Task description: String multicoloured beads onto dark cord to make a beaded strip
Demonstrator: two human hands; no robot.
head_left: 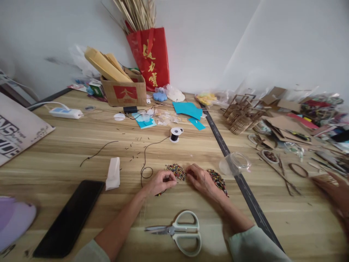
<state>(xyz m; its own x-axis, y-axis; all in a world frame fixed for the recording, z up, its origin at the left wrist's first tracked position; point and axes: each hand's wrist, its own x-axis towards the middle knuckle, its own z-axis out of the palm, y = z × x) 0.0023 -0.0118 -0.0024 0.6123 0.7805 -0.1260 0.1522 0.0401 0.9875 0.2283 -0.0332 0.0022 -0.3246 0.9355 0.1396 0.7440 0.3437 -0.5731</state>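
My left hand [160, 181] rests on the wooden table [81, 145], fingers pinched together at the edge of a pile of small multicoloured beads [176, 170]; a beaded bit shows under it. My right hand [200, 179] lies over the same pile, fingertips curled on the beads, with more beads [218, 180] beside its wrist. A thin black cord [145, 160] runs from near my left hand up to a small spool [175, 134].
Pale green scissors [184, 233] lie close in front of me. A black phone [69, 217] and folded tissue [113, 173] are to the left, a clear plastic cup [234, 163] on its side to the right. Another person's hand [332, 191] is at far right among cardboard pieces.
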